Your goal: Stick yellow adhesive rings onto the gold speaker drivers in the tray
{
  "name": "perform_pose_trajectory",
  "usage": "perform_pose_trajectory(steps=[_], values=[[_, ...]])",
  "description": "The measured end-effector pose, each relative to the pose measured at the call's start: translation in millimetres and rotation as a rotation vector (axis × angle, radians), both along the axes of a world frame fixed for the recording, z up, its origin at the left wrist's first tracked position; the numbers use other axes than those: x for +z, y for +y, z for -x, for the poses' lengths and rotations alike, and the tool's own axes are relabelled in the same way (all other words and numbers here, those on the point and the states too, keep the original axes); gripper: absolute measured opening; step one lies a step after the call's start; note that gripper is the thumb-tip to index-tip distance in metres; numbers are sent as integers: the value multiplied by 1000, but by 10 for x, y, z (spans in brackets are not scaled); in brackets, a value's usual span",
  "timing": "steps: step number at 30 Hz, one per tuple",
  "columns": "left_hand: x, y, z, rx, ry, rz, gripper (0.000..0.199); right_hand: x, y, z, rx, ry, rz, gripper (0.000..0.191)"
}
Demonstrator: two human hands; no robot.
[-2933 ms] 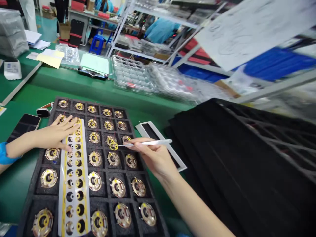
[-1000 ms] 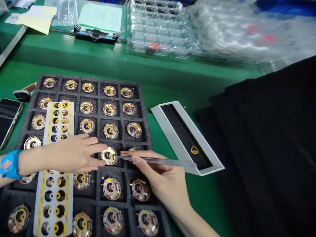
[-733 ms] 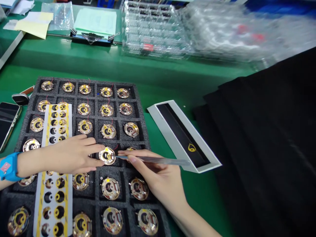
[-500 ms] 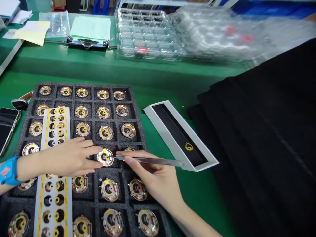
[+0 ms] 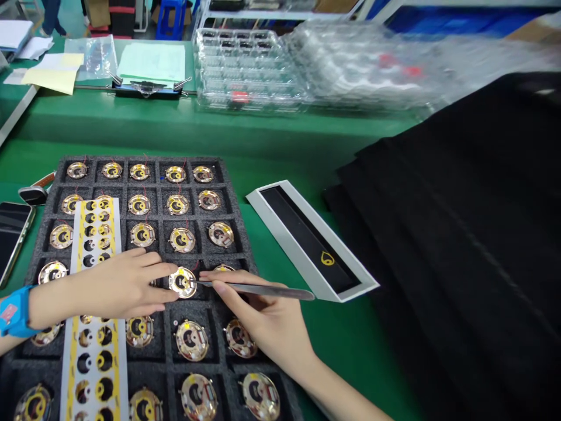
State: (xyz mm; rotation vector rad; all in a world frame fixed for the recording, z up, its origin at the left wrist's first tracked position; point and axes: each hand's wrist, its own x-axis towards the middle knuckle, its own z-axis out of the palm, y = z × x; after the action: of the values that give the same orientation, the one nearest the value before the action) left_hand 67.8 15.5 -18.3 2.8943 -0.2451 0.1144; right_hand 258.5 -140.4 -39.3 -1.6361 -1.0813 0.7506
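Observation:
A black foam tray (image 5: 239, 242) holds rows of round, gold-rimmed watch cases with their insides showing. My left hand (image 5: 125, 280) reaches in from the left, palm down, its fingertips gripping the edge of one watch case (image 5: 183, 283) in its compartment. In my right hand (image 5: 267, 318) are metal tweezers (image 5: 267, 290), pinched between thumb and fingers. Their tip meets the right side of that same watch case; what it touches there is too small to tell. Under my left wrist, a white sheet of yellow ring stickers (image 5: 94, 362) lies along the tray.
Right of the tray lies a white-rimmed box (image 5: 302, 275) with a yellow ring sticker inside. Black cloth-like sheets (image 5: 460, 245) fill the right side. A phone (image 5: 15, 237) and a wristwatch (image 5: 35, 193) lie at left. Behind are a clipboard (image 5: 151, 64) and clear plastic trays (image 5: 249, 73).
The whole view has shifted slightly, so things appear a little lower and further left. Both hands keep their places at the same watch case, the tweezers still at its right side.

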Motion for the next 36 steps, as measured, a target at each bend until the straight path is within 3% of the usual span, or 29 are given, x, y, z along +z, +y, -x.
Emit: perform_pose_trajectory(steps=[20,36], values=[[7,-11,-3,0,-9,-5,22,24,21,-66,-4,166,85,20],[15,-9,-13,-7,9,2,22,8,-1,-31,-16,26,28,14]])
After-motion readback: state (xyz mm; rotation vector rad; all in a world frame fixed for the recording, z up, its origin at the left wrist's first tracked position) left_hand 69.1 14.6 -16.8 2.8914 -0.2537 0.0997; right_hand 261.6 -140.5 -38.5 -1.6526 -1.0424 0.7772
